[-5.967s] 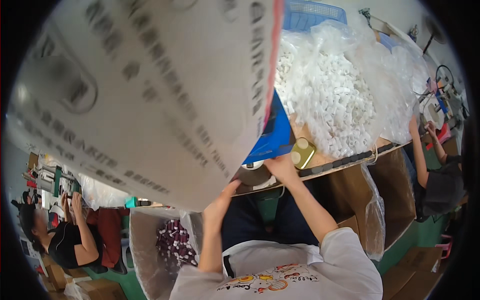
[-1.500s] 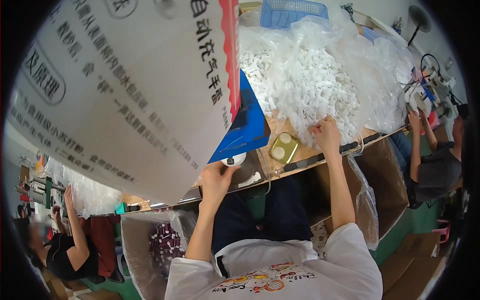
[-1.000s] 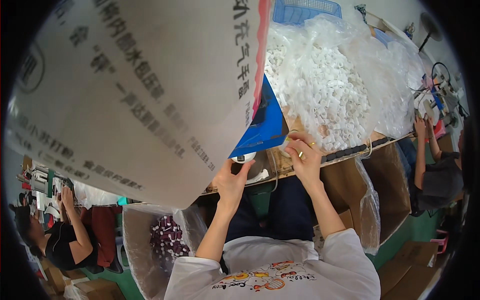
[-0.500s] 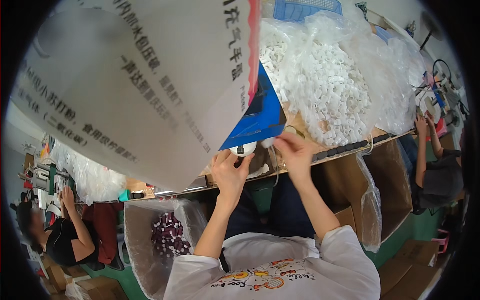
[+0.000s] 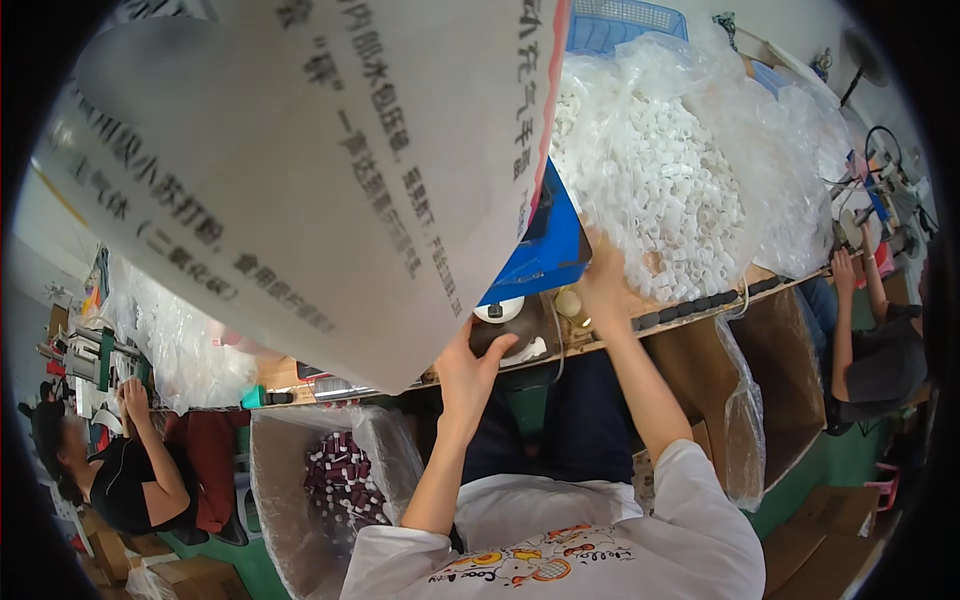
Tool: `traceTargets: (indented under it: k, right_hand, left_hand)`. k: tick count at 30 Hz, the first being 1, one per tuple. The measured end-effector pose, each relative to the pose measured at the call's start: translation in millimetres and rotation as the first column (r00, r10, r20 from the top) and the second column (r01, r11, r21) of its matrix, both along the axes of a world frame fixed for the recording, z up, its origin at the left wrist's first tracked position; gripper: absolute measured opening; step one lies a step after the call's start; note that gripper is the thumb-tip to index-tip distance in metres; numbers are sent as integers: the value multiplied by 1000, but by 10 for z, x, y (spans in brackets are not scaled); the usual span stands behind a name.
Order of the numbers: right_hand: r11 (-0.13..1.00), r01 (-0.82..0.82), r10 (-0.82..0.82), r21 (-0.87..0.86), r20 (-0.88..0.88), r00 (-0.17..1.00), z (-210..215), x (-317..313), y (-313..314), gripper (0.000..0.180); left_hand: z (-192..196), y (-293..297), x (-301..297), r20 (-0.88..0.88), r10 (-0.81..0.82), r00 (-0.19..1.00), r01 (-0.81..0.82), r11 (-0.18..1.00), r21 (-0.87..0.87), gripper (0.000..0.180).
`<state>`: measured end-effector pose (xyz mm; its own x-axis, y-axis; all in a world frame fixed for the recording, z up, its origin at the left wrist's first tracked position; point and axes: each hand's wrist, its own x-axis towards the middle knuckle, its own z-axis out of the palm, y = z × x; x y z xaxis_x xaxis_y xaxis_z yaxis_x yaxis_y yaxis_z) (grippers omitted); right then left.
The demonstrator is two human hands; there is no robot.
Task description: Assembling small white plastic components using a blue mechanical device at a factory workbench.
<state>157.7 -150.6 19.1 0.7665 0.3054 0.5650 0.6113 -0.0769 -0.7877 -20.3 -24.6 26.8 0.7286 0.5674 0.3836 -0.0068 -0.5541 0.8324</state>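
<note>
My left hand (image 5: 465,375) is at the bench edge, thumb and index finger spread with nothing seen between them; its other fingers are partly hidden. Just beyond it sits a white round fixture (image 5: 499,310) with a dark middle, below a blue machine housing (image 5: 560,240). My right hand (image 5: 603,285) reaches over the bench beside the heap of small white plastic rings (image 5: 680,190); its fingers are blurred. Near that wrist stands a small yellowish clear container (image 5: 572,307). A few white pieces (image 5: 530,350) lie on a dark surface by my left thumb.
A large printed sheet (image 5: 330,200) hides much of the upper left. Clear plastic bags surround the rings, with a blue basket (image 5: 625,25) behind. Below the bench, a lined carton (image 5: 280,490) holds purple-and-white pieces (image 5: 345,475). Co-workers (image 5: 140,450) sit at both sides.
My right hand has moved away from the blue housing, up and rightward to the white rings. My left hand has drawn off the white fixture, its thumb now apart.
</note>
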Motion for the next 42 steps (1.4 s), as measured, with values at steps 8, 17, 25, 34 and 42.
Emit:
traceTargets:
  k: [8, 17, 25, 34, 42]
  right_hand:
    - [821, 131, -16, -556, 206, 978, -216, 797, 194, 42]
    - [822, 211, -55, -530, 295, 954, -189, 767, -211, 34]
    - [882, -443, 380, -161, -316, 870, 126, -566, 129, 24]
    - [916, -232, 265, -328, 59, 962, 8, -712, 197, 17]
    - [524, 561, -579, -640, 215, 786, -61, 574, -1115, 20]
  left_hand:
    - [-104, 59, 94, -61, 60, 996, -68, 990, -128, 21]
    - [933, 532, -1127, -710, -1, 704, 241, 941, 237, 41]
    - [139, 1242, -241, -252, 117, 961, -92, 990, 109, 31]
    - [-594, 1456, 199, -247, 111, 963, 46, 833, 551, 29]
    - [314, 435, -186, 182, -140, 973, 207, 879, -430, 34]
